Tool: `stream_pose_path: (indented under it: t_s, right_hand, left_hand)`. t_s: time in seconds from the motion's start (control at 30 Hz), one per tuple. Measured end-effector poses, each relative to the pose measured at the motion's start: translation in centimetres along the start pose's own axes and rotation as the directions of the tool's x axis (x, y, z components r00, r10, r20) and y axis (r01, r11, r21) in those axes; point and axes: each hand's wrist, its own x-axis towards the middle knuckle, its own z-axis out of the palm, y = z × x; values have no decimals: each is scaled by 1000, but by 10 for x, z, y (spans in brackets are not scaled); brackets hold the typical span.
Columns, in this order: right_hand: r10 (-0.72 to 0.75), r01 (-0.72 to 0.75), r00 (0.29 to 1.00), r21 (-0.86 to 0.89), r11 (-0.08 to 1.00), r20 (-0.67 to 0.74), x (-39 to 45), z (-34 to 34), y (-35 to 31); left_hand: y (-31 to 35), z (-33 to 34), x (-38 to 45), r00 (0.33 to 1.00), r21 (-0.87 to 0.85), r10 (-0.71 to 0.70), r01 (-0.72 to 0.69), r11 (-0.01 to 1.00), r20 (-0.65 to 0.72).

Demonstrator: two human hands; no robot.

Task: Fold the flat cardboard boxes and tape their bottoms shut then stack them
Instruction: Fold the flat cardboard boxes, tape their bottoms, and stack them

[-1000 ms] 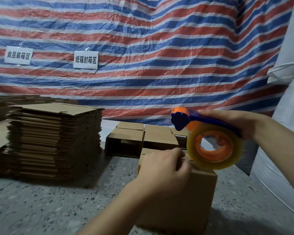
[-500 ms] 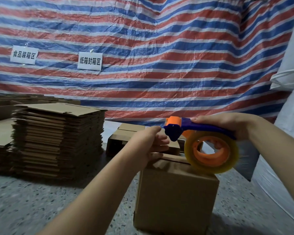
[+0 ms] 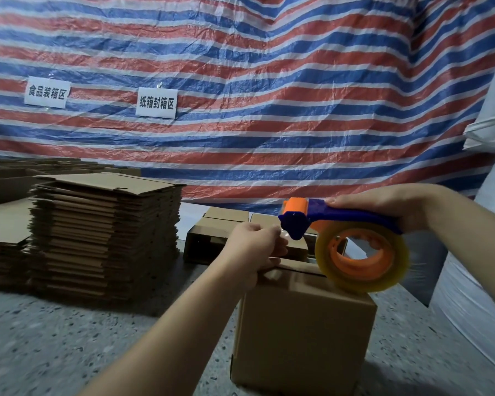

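Right hand (image 3: 383, 208) grips the tape dispenser (image 3: 343, 241) just above the box (image 3: 303, 332); left hand (image 3: 255, 247) pinches the tape end at the box's far edge, directly beneath both hands.

Folded box (image 3: 303, 332) up front on the worktop (image 3: 69, 338), tape gun (image 3: 352, 247) right over its top. Flat stack (image 3: 103, 235) off to the left, finished boxes (image 3: 212, 238) behind, tarp (image 3: 240, 81) with two signs (image 3: 156, 102) at the back.

Speckled floor (image 3: 69, 338) — flat cardboard stack (image 3: 103, 235), folded box (image 3: 303, 335) on it
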Motion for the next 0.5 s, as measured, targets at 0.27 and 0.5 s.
stream_pose_path:
  t_s: [0.27, 0.5]
  right_hand:
    - [92, -91, 996, -154, 984, 4, -1, -10, -6]
    - [115, -110, 993, -236, 965, 7, 2, -2, -16]
  left_hand:
    - [-2, -1, 4, 977, -294, -111, 54, 954, -181]
    - [-10, -30, -3, 969, 138, 153, -128, 982, -193]
